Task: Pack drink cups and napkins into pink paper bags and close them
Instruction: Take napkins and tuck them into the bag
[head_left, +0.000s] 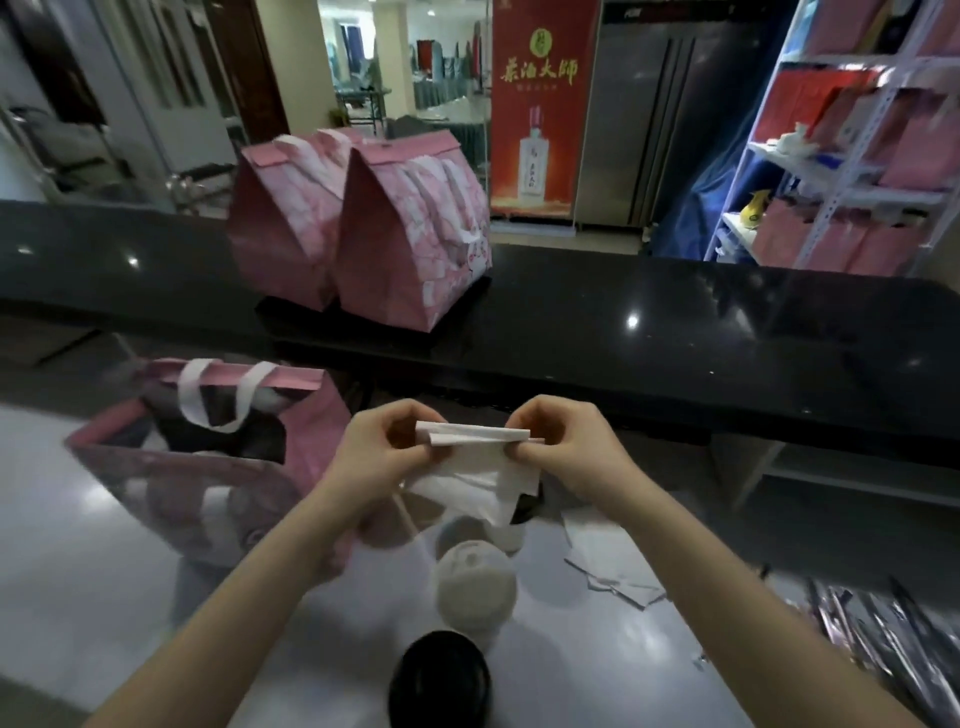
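Observation:
My left hand (379, 452) and my right hand (561, 447) each pinch one end of a white napkin (478, 467), folded over along its top edge and hanging down between them. An open pink paper bag (311, 436) with white handles stands to the left of my hands on the glossy counter, dark inside. Below the napkin stand a cup with a white lid (475, 577) and a cup with a black lid (439, 680). Two closed pink bags (291, 218) (410, 244) stand on the raised black ledge behind.
Loose white napkins (608, 556) lie to the right of the cups. Shiny wrapped packets (883, 639) lie at the lower right. The black ledge (675, 332) runs across behind the counter. A white shelf (852, 156) with pink and red bags stands at the far right.

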